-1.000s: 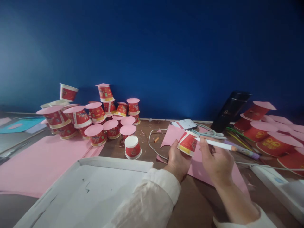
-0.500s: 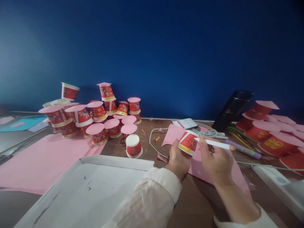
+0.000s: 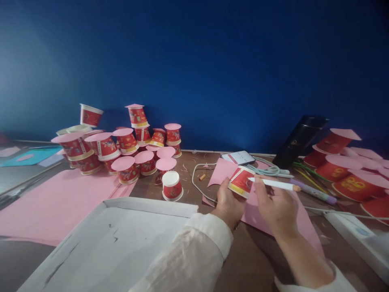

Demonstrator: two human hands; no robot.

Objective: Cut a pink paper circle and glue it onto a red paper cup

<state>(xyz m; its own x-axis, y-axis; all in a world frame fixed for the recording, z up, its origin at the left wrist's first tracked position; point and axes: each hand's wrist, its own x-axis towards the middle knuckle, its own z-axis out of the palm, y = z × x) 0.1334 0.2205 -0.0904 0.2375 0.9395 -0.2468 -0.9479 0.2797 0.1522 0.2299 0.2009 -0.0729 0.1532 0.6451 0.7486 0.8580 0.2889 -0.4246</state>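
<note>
My left hand [image 3: 228,205] is closed around a red paper cup [image 3: 242,181] with a white and a yellow band, held tilted on its side. In my right hand [image 3: 278,207] is a white marker [image 3: 278,184] with an orange end; its tip meets the cup's printed side or hovers just off it. A sheet of pink paper [image 3: 304,227] lies beneath both hands. Left of them, a red paper cup [image 3: 172,186] stands upside down on the table.
Red cups with pink paper discs [image 3: 124,164] are stacked at the left, more red cups [image 3: 352,184] at the right. A white box lid [image 3: 146,235], pink sheets [image 3: 67,202], a phone [image 3: 238,157], coiled cable [image 3: 264,166] and black bottle [image 3: 299,140] lie about.
The view has shifted slightly, moving the stacked cups a little in the picture. Both hands keep their hold on the cup and marker, with hardly any visible motion.
</note>
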